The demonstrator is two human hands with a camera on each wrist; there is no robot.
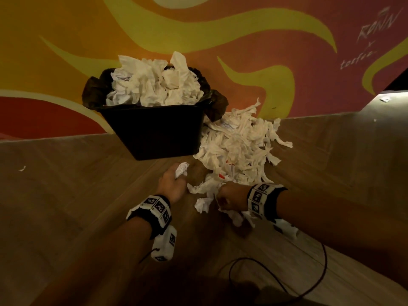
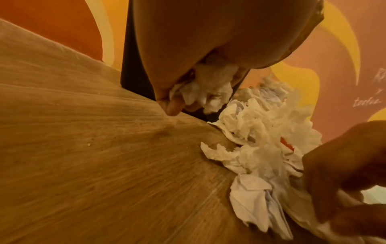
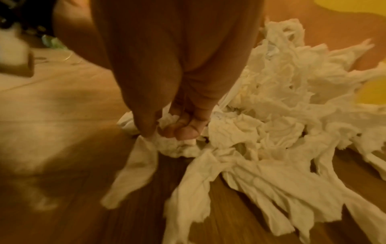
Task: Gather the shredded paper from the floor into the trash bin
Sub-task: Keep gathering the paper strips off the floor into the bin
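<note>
A black trash bin (image 1: 154, 131) with a dark liner stands against the wall, heaped with crumpled white paper (image 1: 154, 82). A pile of shredded white paper (image 1: 238, 146) (image 2: 261, 140) (image 3: 282, 115) lies on the floor to its right. My left hand (image 1: 174, 180) (image 2: 188, 92) grips a crumpled wad of paper (image 1: 182, 170) just in front of the bin. My right hand (image 1: 229, 197) (image 3: 175, 125) is curled round paper strips at the pile's near edge, and some hang below it.
The floor (image 1: 77, 206) is wood-look planks. A painted orange and yellow wall (image 1: 242, 40) rises behind the bin. A black cable (image 1: 287, 290) loops on the floor near me. A small paper scrap (image 1: 22, 168) lies far left, another (image 1: 385, 98) at the far right.
</note>
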